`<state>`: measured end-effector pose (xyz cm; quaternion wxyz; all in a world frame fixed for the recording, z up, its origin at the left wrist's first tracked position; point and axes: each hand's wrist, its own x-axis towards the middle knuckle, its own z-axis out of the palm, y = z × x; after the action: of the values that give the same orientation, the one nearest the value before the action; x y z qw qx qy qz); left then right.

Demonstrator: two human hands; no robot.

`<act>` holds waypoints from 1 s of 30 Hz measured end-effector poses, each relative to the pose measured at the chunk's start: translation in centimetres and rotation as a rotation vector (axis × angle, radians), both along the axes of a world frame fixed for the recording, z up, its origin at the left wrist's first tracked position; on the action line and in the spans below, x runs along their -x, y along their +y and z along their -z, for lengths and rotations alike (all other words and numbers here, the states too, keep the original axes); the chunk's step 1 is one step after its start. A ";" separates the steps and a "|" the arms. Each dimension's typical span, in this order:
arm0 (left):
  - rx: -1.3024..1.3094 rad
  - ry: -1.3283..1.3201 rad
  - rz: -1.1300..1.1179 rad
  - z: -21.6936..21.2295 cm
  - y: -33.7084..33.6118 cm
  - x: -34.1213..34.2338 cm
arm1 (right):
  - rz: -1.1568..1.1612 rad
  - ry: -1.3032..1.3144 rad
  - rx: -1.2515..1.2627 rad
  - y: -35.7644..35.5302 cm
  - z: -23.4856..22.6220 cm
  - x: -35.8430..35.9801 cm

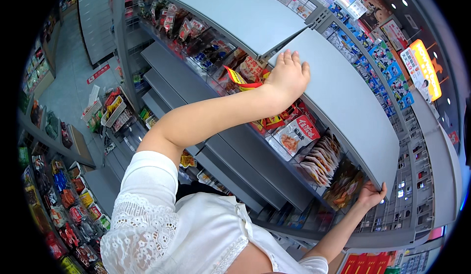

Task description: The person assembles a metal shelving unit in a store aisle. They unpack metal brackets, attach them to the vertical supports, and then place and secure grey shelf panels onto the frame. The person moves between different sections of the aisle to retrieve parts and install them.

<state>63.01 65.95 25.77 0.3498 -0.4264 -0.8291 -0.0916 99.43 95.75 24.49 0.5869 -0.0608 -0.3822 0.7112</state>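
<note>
My left hand (288, 77) reaches up and lies over the near edge of a grey top shelf panel (343, 102), fingers curled onto its surface. My right hand (371, 194) grips the same panel at its lower right corner, fingers wrapped round the edge. Under the panel hang red and white snack packets (294, 137) and a row of pale packets (319, 163) on hooks. A second grey panel (230, 9) adjoins it at the upper left. My white lace-sleeved top (162, 225) fills the lower middle.
Grey lower shelves (230, 151) step outward below the packets. A wire display rack (110, 110) with small goods stands on the tiled aisle floor (68, 87). Snack shelves (64, 195) line the left. Blue packages (387, 63) and an orange lit sign (426, 68) are at the right.
</note>
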 end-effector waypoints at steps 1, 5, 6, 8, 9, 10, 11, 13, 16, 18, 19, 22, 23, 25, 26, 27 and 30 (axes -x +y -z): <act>-0.005 -0.016 0.010 0.1 0.1 0.1 | -0.023 -0.001 -0.019 0.2 0.2 -0.3; 0.052 -0.111 0.025 -0.6 -0.3 -1.0 | 0.012 0.000 0.027 -1.4 -0.1 -0.2; 0.084 -0.132 0.047 -1.1 0.0 -1.9 | -0.001 0.036 0.107 -0.3 0.1 -1.2; 0.074 -0.169 0.293 -1.4 0.3 -2.4 | -0.048 0.022 0.137 -1.5 -0.3 0.3; 0.089 -0.135 0.415 -1.4 0.8 -2.8 | -0.040 0.006 0.128 -2.2 -0.4 0.6; 0.096 -0.096 0.427 -1.3 1.0 -3.2 | -0.029 -0.009 0.135 -1.5 0.2 0.4; 0.065 -0.091 0.393 -1.1 1.5 -3.4 | 0.013 -0.026 0.178 -2.1 0.1 1.2; 0.069 -0.121 0.370 -1.7 1.0 -4.0 | 0.052 0.002 0.183 -2.3 0.7 0.9; 0.085 -0.091 0.362 -1.8 1.1 -4.1 | 0.076 0.072 0.102 -3.1 2.0 0.5; 0.086 -0.098 0.373 -2.0 1.1 -4.4 | 0.190 0.112 0.121 -3.8 2.0 -0.8; 0.073 -0.101 0.390 -2.1 1.3 -4.5 | 0.230 0.122 0.109 -3.6 2.5 -1.6; 0.085 -0.101 0.407 -2.2 1.2 -4.7 | 0.223 0.172 0.007 -3.4 3.1 -2.2; 0.092 -0.083 0.409 -2.2 1.1 -4.7 | 0.224 0.224 0.007 -3.2 3.2 -1.8; 0.119 -0.048 0.408 -2.1 1.0 -4.7 | 0.301 0.349 -0.043 -2.4 3.0 -1.5; 0.132 -0.030 0.405 -2.1 1.0 -4.7 | 0.282 0.390 -0.027 -1.9 2.7 -2.0; 0.126 -0.012 0.403 -1.8 1.0 -4.9 | 0.259 0.425 -0.013 -1.5 2.4 -2.6; 0.139 -0.003 0.385 -1.7 1.1 -4.8 | 0.218 0.428 -0.054 -1.2 2.2 -2.9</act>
<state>67.79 67.09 27.49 0.2944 -0.5999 -0.7372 -0.1001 102.36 94.51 22.25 0.7293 0.0662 -0.2590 0.6298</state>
